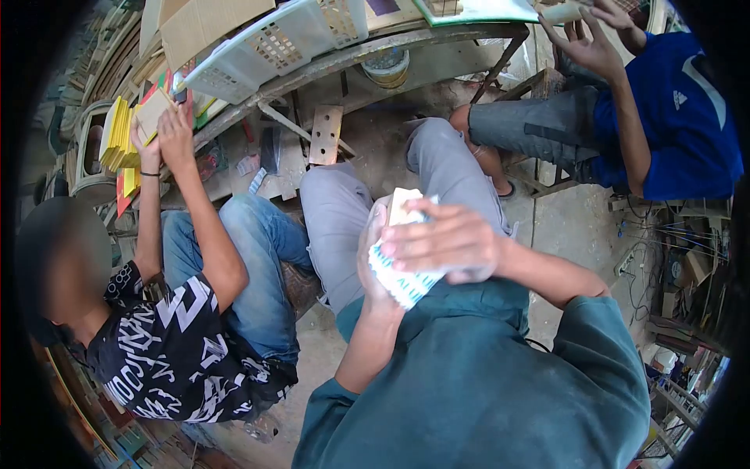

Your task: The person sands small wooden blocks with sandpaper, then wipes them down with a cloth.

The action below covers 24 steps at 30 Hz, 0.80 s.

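Workbench point(439, 34) beyond the pale block point(403, 205). I log left hand point(368, 252) clamped on block, right hand point(449, 241) across printed sheet point(412, 287), grip unclear. Likely light, stiff; hold by edges.

Dark teal short-sleeved shirt point(484, 383); pale grey trousers point(337, 227).

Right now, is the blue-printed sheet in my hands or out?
In: your right hand covers part of the printed sheet, your left hand behind it.
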### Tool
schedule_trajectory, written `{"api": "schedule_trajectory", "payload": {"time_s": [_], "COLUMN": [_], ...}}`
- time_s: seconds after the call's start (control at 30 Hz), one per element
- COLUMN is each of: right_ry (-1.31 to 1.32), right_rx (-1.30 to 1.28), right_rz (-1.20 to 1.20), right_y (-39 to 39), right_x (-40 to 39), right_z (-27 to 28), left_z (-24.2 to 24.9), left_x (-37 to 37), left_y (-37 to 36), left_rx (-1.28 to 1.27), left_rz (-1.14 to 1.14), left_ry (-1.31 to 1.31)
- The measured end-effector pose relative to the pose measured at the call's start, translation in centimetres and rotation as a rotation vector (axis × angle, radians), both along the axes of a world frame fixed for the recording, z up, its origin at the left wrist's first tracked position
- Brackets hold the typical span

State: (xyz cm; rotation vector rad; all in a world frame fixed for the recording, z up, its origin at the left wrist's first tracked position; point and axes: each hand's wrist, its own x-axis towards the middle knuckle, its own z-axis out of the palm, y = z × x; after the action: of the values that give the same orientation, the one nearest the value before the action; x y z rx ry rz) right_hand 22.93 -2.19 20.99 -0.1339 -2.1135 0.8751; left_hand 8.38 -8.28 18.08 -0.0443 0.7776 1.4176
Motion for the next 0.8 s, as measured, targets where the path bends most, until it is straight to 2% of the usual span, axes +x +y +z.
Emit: {"api": "schedule_trajectory", "payload": {"time_s": [0.1,0.13,0.17,0.2,0.27,0.3,0.33,0.37,0.4,0.43,0.47,0.53,0.6,0.67,0.7,0.8], "right_ry": [-0.081,-0.081,-0.040,0.002,0.005,-0.043,-0.090,-0.080,-0.068,-0.069,-0.004,0.034,0.193,0.143,0.177,0.130], "right_rx": [0.082,0.093,0.039,-0.020,0.005,0.037,0.077,-0.025,-0.128,-0.123,-0.243,-0.465,-0.760,-0.923,-0.980,-0.996], "right_rz": [-0.243,-0.247,-0.135,-0.021,0.014,-0.190,-0.396,-0.453,-0.510,-0.508,-0.548,-0.558,-0.532,-0.540,-0.533,-0.559], "right_y": [2.2,1.3,-0.4,-1.3,-0.1,1.9,3.7,5.3,6.2,6.0,5.1,3.3,1.7,0.4,0.1,-0.2], "right_x": [0.6,0.2,-0.4,-0.7,-0.3,0.1,0.6,1.6,1.9,2.2,2.4,1.9,0.8,0.4,0.0,-0.8], "right_z": [-0.3,0.0,0.2,0.2,0.0,-0.6,-1.2,-2.8,-3.0,-3.2,-3.4,-2.3,-3.6,-2.9,-2.9,-1.5], "left_z": [0.6,0.9,1.1,0.7,0.3,0.6,0.9,1.3,1.8,2.3,2.6,1.9,1.7,2.0,2.3,3.7], "left_x": [-0.1,0.0,0.1,0.2,-0.4,-0.7,-1.2,-1.4,-1.4,-1.3,-1.3,-1.9,-2.1,-2.2,-2.3,-2.5], "left_y": [-0.6,-0.3,0.0,0.4,0.5,0.3,0.2,0.6,0.8,0.9,1.0,1.6,2.2,2.8,3.0,3.1], "left_rx": [0.027,0.058,0.088,0.256,-0.038,-0.046,0.170,0.394,0.403,0.328,0.249,0.259,0.293,0.326,0.363,0.283], "left_rz": [0.003,-0.002,-0.005,-0.103,0.040,0.044,-0.107,-0.261,-0.266,-0.217,-0.158,-0.138,-0.129,-0.164,-0.195,-0.165], "left_ry": [-0.056,-0.087,-0.121,0.831,-0.432,-0.432,-0.302,-0.167,-0.165,-0.068,0.029,0.016,0.113,0.212,0.313,0.239]}}
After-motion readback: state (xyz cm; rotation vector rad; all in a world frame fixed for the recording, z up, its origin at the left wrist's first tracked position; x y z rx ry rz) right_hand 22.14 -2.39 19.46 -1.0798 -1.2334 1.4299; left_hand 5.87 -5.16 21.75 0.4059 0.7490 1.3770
